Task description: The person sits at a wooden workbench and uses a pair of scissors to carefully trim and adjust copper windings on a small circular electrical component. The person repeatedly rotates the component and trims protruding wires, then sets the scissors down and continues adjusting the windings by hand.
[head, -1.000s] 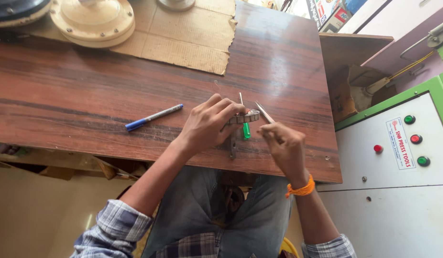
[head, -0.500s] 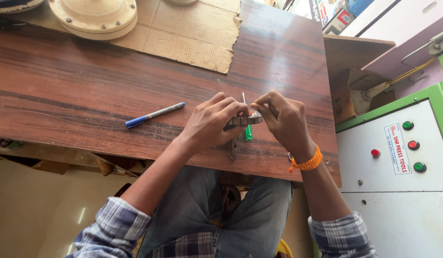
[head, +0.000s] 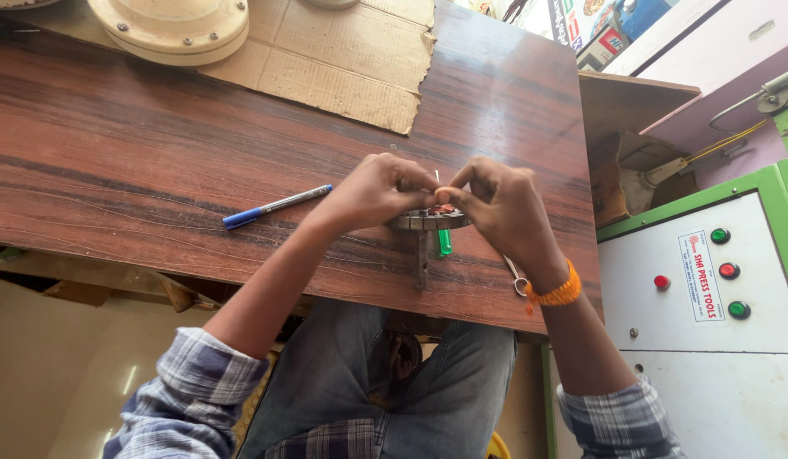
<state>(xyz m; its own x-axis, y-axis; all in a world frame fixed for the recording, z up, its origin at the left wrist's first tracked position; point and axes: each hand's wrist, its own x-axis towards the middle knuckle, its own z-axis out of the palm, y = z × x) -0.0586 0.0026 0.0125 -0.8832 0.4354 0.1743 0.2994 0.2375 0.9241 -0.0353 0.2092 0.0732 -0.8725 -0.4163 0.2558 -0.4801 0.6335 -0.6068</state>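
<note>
Looking down, I see one round metal part on the wooden table, between both hands. My left hand curls over its left edge; my right hand pinches something small and orange above it, too hidden to identify. One green-handled tool and one blue pen lie nearby.

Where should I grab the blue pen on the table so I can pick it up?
Probably take the blue pen by the middle of its pale barrel, pinching across its thin sides from above. It lies flat on the wooden table with bare wood all around it, well apart from the left hand, so nothing blocks fingers coming straight down. The blue cap end is shorter to hold.
</note>
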